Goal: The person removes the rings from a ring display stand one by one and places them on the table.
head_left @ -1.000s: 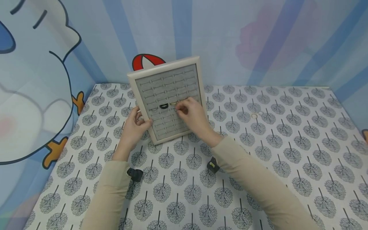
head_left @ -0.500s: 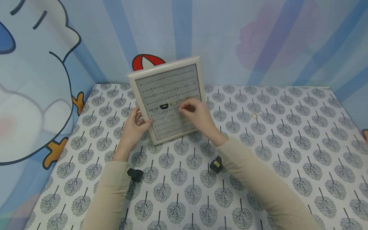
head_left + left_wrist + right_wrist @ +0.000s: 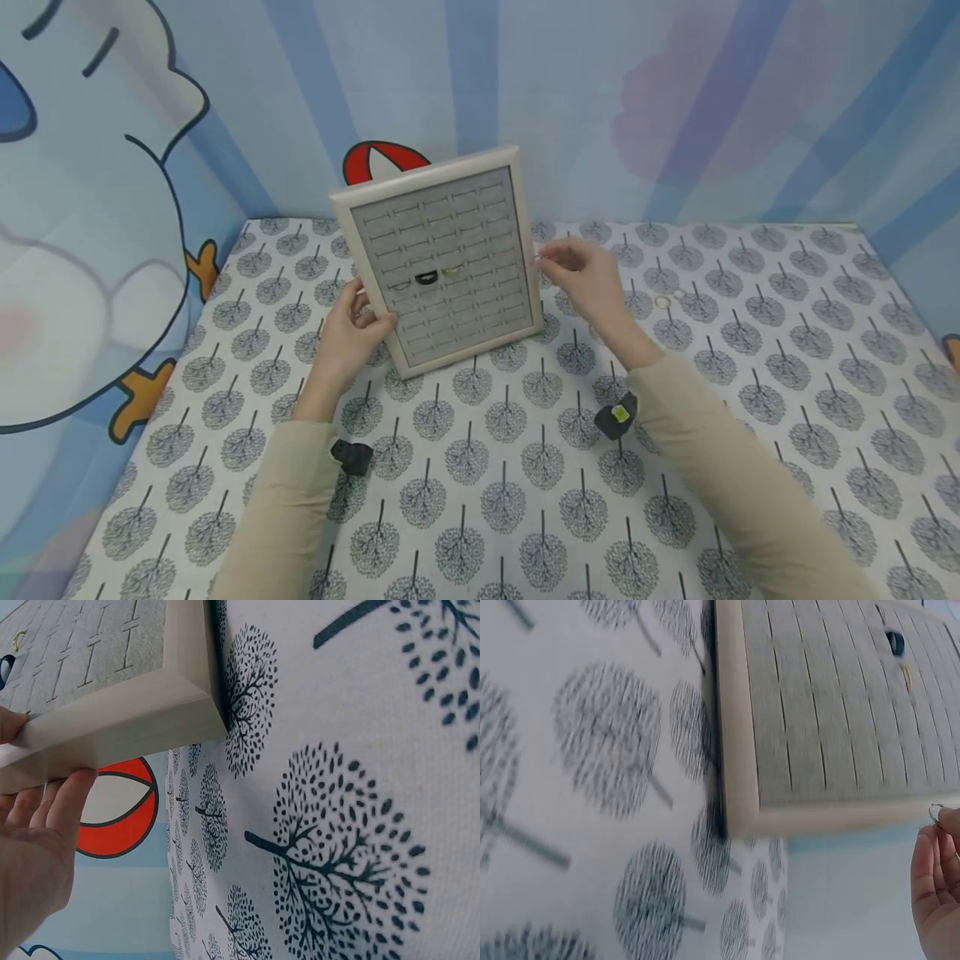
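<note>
A ring display board [image 3: 468, 237] with a pale frame and grey slotted padding leans back on the table. My left hand [image 3: 348, 333] grips its left edge, thumb on the front and fingers behind. In one row of slots sit a thin ring [image 3: 400, 286], a black ring [image 3: 427, 277] and a gold-coloured ring [image 3: 453, 269]. Just off the board's right edge, my right hand [image 3: 588, 279] pinches a slim silvery ring [image 3: 934, 813] between thumb and fingertips. The left wrist view shows my left fingers [image 3: 64, 802] under the frame's side.
Two more rings lie on the tree-patterned tablecloth to the right: a gold-toned ring [image 3: 663, 302] and a paler ring [image 3: 679, 294]. A cartoon-printed backdrop [image 3: 570, 100] rises behind the table. Dark wrist cameras, such as the right wrist camera [image 3: 617, 418], stick out from both sleeves.
My right hand has drawn away from the board's slots to the right, past the frame's edge, with the slim ring in its fingertips. The left hand and board stay put.
</note>
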`<state>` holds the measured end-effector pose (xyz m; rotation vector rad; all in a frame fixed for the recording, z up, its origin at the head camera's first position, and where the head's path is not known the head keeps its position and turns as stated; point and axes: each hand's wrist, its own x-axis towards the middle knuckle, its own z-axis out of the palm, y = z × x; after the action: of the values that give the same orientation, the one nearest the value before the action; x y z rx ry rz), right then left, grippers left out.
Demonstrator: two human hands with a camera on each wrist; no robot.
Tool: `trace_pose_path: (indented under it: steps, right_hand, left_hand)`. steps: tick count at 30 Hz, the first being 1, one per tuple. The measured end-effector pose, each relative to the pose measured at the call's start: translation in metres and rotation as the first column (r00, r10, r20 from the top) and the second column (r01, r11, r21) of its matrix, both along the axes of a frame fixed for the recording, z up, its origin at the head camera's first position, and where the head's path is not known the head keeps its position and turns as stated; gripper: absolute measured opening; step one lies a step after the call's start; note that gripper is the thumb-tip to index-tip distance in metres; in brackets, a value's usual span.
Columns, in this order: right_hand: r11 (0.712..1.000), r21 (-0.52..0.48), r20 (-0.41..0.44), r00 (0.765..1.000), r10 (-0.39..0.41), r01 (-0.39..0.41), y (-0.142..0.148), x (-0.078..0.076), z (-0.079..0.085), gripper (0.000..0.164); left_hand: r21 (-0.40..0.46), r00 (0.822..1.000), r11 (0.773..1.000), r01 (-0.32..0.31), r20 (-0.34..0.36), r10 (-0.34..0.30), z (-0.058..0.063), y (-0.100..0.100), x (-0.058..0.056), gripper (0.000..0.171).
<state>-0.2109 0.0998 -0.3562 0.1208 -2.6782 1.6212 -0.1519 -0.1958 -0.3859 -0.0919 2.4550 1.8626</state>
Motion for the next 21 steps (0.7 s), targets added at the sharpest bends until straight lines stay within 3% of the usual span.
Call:
trace_pose_path:
  steps: [11,21]
  right_hand:
    - [0.988,0.062,0.053,0.988,-0.145,0.141,0.070,-0.004,-0.011,0.035]
    - [0.966,0.207,0.115,0.977,-0.180,0.154,0.126,-0.005,-0.028,0.041]
  left_hand:
    - [0.004,1.000,1.000,0.004,-0.006,-0.004,-0.001,0.000,0.000,0.072]
    - [-0.001,1.000,1.000,-0.002,-0.003,0.002,-0.001,0.000,0.000,0.071]
